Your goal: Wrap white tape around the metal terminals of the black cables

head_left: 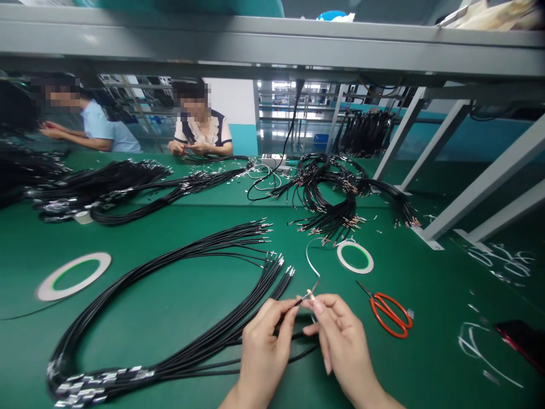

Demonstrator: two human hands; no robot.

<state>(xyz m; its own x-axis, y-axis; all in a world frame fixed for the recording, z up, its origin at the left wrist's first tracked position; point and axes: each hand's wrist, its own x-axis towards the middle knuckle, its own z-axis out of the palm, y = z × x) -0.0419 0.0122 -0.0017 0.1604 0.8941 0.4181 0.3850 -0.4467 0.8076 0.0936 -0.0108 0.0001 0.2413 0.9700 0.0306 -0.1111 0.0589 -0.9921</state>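
Note:
Close to its exposed tip, a thin black cable (300, 301) is pinched between the thumb and forefinger of my left hand (266, 341). My right hand (343, 343) has thumb and forefinger closed at that tip, on the end of a narrow pale tape strip (314, 266). The strip curves back towards a white tape roll (355, 269) lying flat beyond the hands. Left of my hands, a looped bundle of black cables (128, 279) lies with silvery ends fanned out. Red-handled scissors (374, 312) rest partly open to the right of my right hand.
Another tape roll (46, 290) lies at left. Further back are coiled copper-tipped cables (315, 196) and a cable pile (106, 182). Grey metal legs (481, 182) stand at right, under an overhead beam (255, 42). Two people sit across the bench. Tape scraps (472, 341) lie at right.

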